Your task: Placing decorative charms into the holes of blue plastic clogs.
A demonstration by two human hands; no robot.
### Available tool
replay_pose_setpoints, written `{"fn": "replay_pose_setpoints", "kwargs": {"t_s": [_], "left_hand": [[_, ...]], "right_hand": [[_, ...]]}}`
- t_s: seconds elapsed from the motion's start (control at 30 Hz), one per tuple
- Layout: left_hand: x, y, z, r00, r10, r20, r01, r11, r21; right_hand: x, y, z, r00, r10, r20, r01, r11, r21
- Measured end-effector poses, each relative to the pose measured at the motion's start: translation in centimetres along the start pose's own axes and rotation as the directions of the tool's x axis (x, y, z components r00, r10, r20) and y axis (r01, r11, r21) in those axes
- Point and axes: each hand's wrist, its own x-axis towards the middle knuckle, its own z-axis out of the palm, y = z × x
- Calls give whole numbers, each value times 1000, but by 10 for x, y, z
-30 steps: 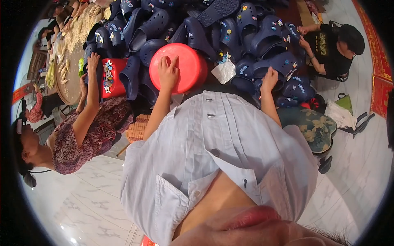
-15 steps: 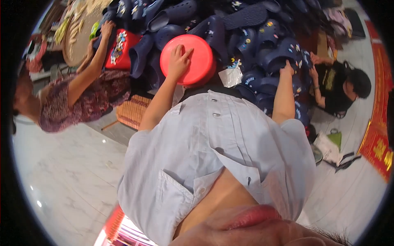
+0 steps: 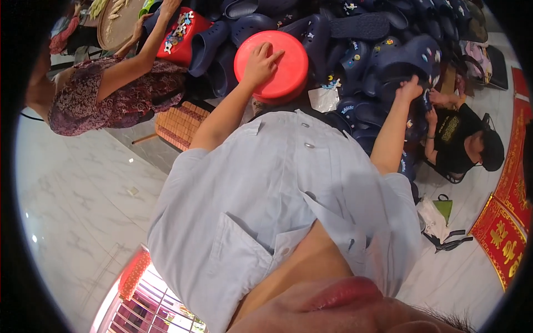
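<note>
My left hand [image 3: 261, 65] lies on the flat top of a round red plastic tub or stool [image 3: 291, 64], with its fingers apart and holding nothing. Which of the two it is, I cannot tell. At the right, my right hand [image 3: 410, 89] grips the near edge of a navy clog [image 3: 415, 53] with small charms on it. The clog is tilted above the pile, and my fingertips are partly hidden by its edge. Many other navy clogs [image 3: 252, 28] lie heaped around both hands. A small clear bag [image 3: 323, 100] lies between my hands, with small colourful charms beside it.
At the left, a person in a patterned top [image 3: 91, 102] reaches past a red container with charms [image 3: 186, 39]. Another person in black [image 3: 463, 136] works at the right side of the pile. A woven stool [image 3: 180, 125] stands near my left arm. Red banners [image 3: 499, 233] lie far right.
The clog at my right hand has come up and tilted, showing larger. My left hand stays on the red top. The whole view has shifted a little.
</note>
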Motion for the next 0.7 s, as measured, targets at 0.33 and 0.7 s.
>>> {"fn": "replay_pose_setpoints", "kwargs": {"t_s": [0.33,0.7], "left_hand": [[-8,-24,-2,808,-576,121,405,395,-825],[-11,-41,-45,751,-658,58,496,503,-708]], "right_hand": [[-222,24,102,673,-155,724,639,614,-463],[-331,61,119,506,209,837,609,600,-518]]}}
